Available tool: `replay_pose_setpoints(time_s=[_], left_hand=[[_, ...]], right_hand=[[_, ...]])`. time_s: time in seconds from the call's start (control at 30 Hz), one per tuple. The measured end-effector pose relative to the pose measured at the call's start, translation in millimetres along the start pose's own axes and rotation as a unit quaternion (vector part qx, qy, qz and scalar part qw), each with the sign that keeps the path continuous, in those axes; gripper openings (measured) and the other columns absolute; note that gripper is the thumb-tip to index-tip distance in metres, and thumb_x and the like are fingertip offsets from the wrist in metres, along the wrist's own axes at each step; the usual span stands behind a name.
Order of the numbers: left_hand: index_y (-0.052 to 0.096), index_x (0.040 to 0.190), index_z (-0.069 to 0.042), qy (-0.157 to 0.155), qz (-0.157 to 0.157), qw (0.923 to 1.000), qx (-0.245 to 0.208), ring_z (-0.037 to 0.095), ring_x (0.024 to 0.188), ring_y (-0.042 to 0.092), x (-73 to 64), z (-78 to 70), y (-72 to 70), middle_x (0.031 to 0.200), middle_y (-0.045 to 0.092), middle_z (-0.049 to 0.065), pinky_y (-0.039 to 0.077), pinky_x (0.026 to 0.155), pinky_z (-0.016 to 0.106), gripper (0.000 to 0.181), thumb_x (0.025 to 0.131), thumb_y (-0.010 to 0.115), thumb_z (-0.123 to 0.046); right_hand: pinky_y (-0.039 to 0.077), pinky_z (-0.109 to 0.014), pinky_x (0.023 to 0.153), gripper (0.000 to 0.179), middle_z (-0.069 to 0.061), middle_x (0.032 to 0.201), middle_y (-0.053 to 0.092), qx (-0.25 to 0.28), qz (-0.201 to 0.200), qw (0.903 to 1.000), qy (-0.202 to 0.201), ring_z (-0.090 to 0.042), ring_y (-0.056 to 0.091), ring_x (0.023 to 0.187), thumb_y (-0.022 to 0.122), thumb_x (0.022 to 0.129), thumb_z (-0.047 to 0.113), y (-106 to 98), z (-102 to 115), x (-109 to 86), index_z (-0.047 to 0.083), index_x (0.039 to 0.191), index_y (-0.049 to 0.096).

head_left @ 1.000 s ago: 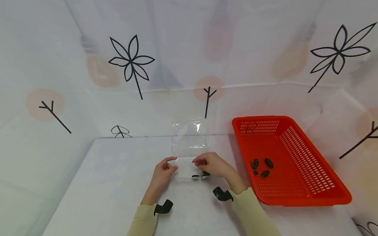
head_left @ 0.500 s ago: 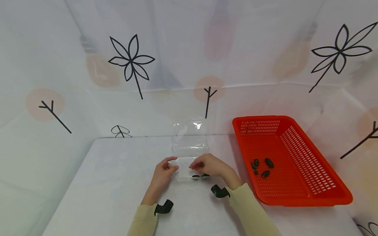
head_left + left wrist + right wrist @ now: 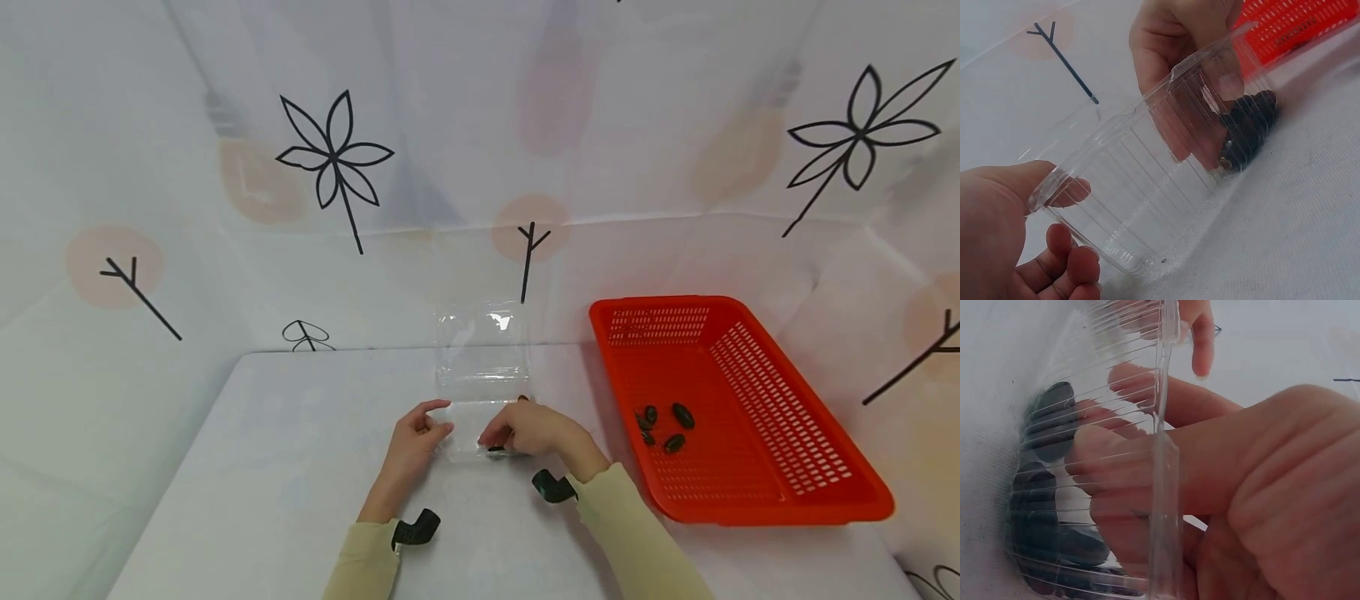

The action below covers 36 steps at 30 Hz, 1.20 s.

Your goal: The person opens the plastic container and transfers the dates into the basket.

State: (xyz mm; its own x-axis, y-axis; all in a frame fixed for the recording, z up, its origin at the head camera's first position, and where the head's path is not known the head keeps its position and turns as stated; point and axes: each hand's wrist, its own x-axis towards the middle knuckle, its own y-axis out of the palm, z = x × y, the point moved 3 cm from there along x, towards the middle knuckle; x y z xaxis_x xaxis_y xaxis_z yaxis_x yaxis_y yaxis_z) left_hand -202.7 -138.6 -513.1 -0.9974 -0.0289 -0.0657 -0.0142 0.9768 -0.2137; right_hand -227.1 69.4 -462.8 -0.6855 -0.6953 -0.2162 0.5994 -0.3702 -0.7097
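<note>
My left hand [image 3: 417, 437] grips the left end of a clear plastic box [image 3: 1129, 187], thumb over its rim and fingertips outside the wall. The hinged lid [image 3: 483, 367] stands raised behind. My right hand [image 3: 528, 429] reaches down inside the box's right half. Several small, dark, oval pieces [image 3: 1038, 531] lie there along the bottom. Thumb and fingers of the right hand come up against one dark oval piece [image 3: 1057, 419]; seen through the ribbed plastic, whether they pinch it is unclear. At the hand's far side a small brown spot shows, its kind too small to tell.
A red plastic basket [image 3: 757, 492] with slotted walls stands at the right, holding several dark oval pieces [image 3: 682, 414] near its left side. White cloth covers the table [image 3: 300, 467], and a printed cloth [image 3: 435, 167] hangs behind it.
My right hand has moved lower and slightly left, down to the dark pieces at the box's front. A brown spot now shows behind that hand. The left hand stays in place.
</note>
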Motion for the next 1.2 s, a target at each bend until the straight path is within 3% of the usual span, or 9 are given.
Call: replay_pose_setpoints(time_s=[0.7,0.93,1.2], left_hand=[[0.068,0.122,-0.012,-0.001,-0.007,0.9999,0.011,0.011,0.06,0.042,-0.7,-1.2,0.8,0.071,0.049,0.0,0.036,0.055,0.022,0.035,0.088,0.073,-0.008],[0.068,0.122,-0.011,0.003,-0.007,0.9999,0.013,0.01,0.059,0.041,-0.7,-1.6,0.6,0.07,0.049,-0.001,0.035,0.055,0.022,0.035,0.087,0.073,-0.008],[0.068,0.123,-0.012,0.001,-0.004,0.9999,0.013,0.009,0.06,0.041,-1.6,-1.9,-0.1,0.073,0.049,0.0,0.035,0.056,0.022,0.035,0.088,0.072,-0.009]], right_hand=[[0.049,-0.03,0.076,0.027,0.007,0.082,0.064,-0.038,0.002,0.9991,0.017,-0.011,0.056,0.077,0.068,0.083,-0.01,-1.9,2.3,0.9,0.016,0.089,0.075],[0.05,-0.029,0.077,0.024,0.008,0.082,0.065,-0.05,-0.004,0.9987,0.014,-0.008,0.057,0.076,0.071,0.083,-0.008,-1.0,1.5,1.0,0.015,0.09,0.074],[0.05,-0.029,0.072,0.022,0.008,0.082,0.065,-0.02,-0.013,0.9997,0.003,-0.01,0.057,0.075,0.07,0.085,-0.007,-0.1,0.5,-1.1,0.013,0.093,0.075]])
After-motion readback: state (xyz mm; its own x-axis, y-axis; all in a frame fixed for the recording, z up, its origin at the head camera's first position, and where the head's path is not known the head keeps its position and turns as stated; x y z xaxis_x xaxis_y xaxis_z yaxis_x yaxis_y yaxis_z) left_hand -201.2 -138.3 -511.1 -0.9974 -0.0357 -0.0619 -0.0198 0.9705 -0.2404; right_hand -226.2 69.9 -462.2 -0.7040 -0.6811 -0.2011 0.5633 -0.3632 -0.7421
